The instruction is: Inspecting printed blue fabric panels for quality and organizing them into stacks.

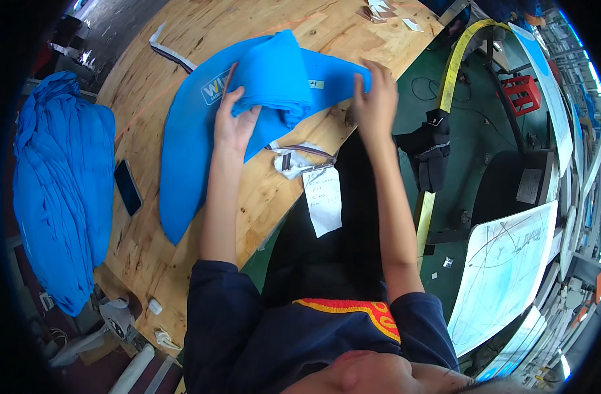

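Observation:
My left hand (235, 118) grips a folded bundle of blue fabric (273, 74), thumb at its near left edge and fingers partly hidden. Beneath the bundle lies a curved cut panel of blue fabric (182, 162) with a printed logo. A small numbered sticker (316, 84) is on the panel's right part. My right hand (379, 98), slightly blurred, is at the panel's narrow right end, with thumb and fingers on either side of the tip. Whether they pinch it is unclear.
A large heap of blue fabric (64, 197) lies left on the wooden table (128, 256), beside a phone (128, 187). Near the table's front edge are a striped trim (305, 150) and a handwritten paper slip (323, 197). A yellow curved band (448, 79) stands right.

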`<state>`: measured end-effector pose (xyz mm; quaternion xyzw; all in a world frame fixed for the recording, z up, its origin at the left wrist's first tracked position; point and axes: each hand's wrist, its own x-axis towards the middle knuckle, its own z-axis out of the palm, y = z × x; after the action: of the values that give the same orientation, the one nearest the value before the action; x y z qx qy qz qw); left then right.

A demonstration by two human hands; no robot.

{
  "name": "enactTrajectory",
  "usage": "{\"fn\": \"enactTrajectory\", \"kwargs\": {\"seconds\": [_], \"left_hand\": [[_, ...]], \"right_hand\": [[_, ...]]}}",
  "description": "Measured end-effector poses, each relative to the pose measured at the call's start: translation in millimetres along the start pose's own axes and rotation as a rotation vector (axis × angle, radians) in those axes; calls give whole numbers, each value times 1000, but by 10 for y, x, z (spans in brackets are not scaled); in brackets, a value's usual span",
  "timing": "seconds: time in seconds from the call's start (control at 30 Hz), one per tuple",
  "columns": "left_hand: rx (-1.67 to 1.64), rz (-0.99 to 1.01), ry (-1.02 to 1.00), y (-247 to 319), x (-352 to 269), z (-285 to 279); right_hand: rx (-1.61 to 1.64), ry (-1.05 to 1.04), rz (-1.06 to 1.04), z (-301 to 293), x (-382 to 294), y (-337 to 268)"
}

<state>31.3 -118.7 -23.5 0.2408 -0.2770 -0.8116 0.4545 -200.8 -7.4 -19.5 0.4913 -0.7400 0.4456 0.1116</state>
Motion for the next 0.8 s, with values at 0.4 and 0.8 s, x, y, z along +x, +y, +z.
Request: {"fn": "enactTrajectory", "kwargs": {"seconds": [0.4,0.8], "left_hand": [[-254,17,3,-19,81,-283],[-164,71,-114,-16,52,-124]], "right_hand": [[-69,-63,132,-6,-109,176],[749,128,432,275,-55,-312]]}}
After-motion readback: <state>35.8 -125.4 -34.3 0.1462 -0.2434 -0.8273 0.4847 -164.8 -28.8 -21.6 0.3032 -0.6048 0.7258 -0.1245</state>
